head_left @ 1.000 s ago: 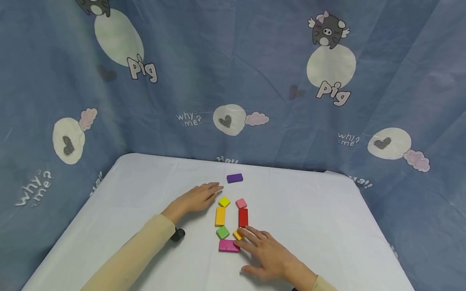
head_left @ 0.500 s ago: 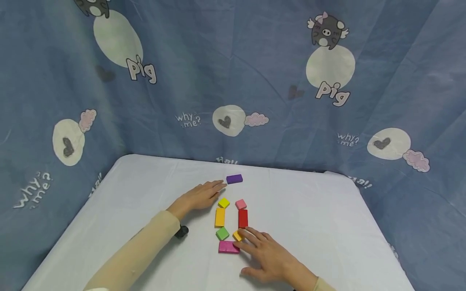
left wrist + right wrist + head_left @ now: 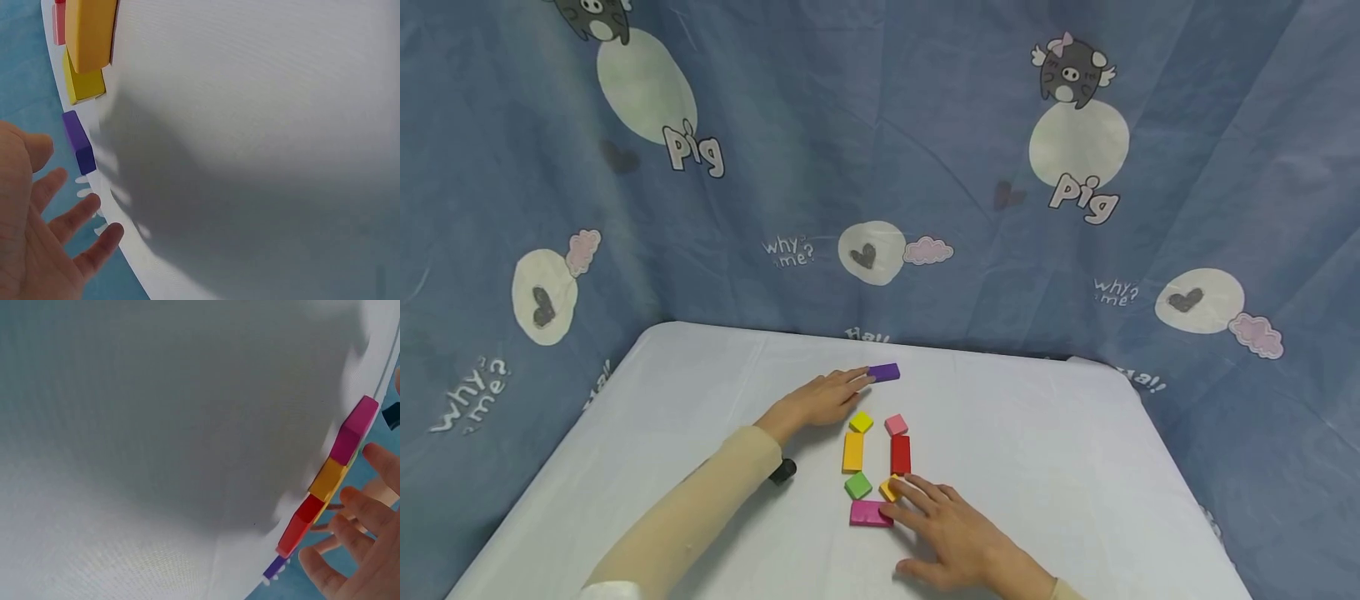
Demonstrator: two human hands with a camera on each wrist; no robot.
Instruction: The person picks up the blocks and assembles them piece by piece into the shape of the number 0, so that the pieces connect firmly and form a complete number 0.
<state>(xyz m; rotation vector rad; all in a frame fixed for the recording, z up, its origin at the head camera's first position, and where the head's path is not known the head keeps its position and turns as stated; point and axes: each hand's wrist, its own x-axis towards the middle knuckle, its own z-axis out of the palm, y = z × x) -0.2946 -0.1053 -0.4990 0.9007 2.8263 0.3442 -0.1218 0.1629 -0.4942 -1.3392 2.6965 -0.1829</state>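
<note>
Evidently the left hand [image 3: 815,402], fingers straight, touches the small purple rectangular block [image 3: 883,372] at the far end of the white-clothed bench [image 3: 1037,467], while the right hand [image 3: 951,527], its grip spread flat, rests on the small orange square block [image 3: 889,489], so a pinching hold seems next.

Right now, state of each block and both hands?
left hand: flat, fingertips at the purple block
right hand: flat, fingertips on the small orange block
purple block: flat, apart from the others
small orange block: flat, partly covered
magenta block: flat
red block: flat, untouched
long orange block: flat, untouched
</note>
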